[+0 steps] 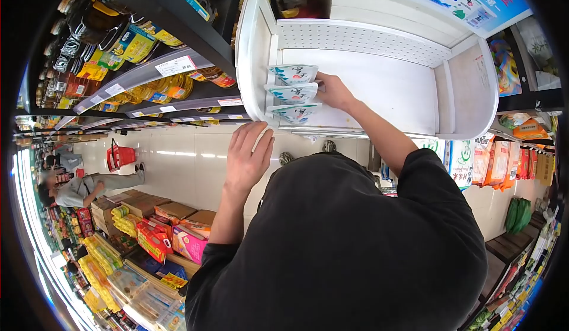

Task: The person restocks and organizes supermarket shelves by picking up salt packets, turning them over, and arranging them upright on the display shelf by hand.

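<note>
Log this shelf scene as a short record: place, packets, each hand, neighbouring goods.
Place: shop aisle, white shelf
Packets: three white-and-teal packets, in a row at the shelf's left end
Right hand: fingers at the packets' right ends; grip unclear
Left hand: by the shelf's front left corner, apparently unloaded
Left neighbour: oil bottles

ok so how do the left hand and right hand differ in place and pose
The right hand reaches inside the white shelf, while the left hand is outside, by its front corner. The right hand's fingers bend at the edge of the packets, their grip partly hidden; the left hand's are extended and hold no packet. Both hands are bare.
</note>
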### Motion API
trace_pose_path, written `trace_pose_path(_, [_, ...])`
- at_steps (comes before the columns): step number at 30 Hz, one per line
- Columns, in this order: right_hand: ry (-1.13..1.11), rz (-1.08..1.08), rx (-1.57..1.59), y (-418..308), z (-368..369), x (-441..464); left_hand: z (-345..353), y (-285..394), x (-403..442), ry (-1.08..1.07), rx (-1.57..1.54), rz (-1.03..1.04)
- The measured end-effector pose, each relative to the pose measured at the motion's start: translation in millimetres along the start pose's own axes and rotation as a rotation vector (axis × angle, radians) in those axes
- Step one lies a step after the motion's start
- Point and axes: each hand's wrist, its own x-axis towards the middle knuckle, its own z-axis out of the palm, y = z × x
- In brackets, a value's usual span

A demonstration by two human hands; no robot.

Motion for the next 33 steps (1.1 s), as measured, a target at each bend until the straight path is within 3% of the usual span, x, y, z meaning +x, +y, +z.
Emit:
trace_pose_path(10, [0.452,0.123,0.17,-27.2,25.5,-120.7,16.4,-8.2,-3.4,-0.053,-0.085,0.056])
trace_pose_path(11, [0.532,0.055,0.161,-24.9,36.1,-127.6,20.1,-8.8,-4.4,-0.087,-0.125,0.077])
trace_pose_path(15, [0.551,-0.067,0.065,-50.1,49.3,-152.6,32.8,-9.7,-9.6,-0.278,-0.247,0.172])
trace_pose_path(19, [0.543,-0.008,0.025,-63.0,77.0,-182.3,45.1,-22.4,-18.7,-0.484,-0.304,0.345])
trace_pose_path(23, [0.615,0.118,-0.048,-74.4,125.8,-235.3,68.9,-37.1,-38.4,-0.744,-0.254,0.48])
trace_pose_path(26, [0.671,0.258,-0.08,-89.9,172.6,-288.5,76.4,-33.4,-46.5,-0.8,-0.332,0.603])
trace_pose_path(30, [0.843,0.437,-0.065,-143.1,228.9,-360.7,116.0,-29.7,-70.4,-1.006,-0.281,0.793])
trace_pose_path(32, [0.982,0.641,-0.028,-160.4,251.9,-396.3,135.6,-20.9,-79.4,-1.004,-0.302,0.831])
trace_pose_path(33, [1.003,0.634,-0.026,-163.3,261.9,-413.0,142.8,-13.9,-81.4,-1.004,-0.277,0.806])
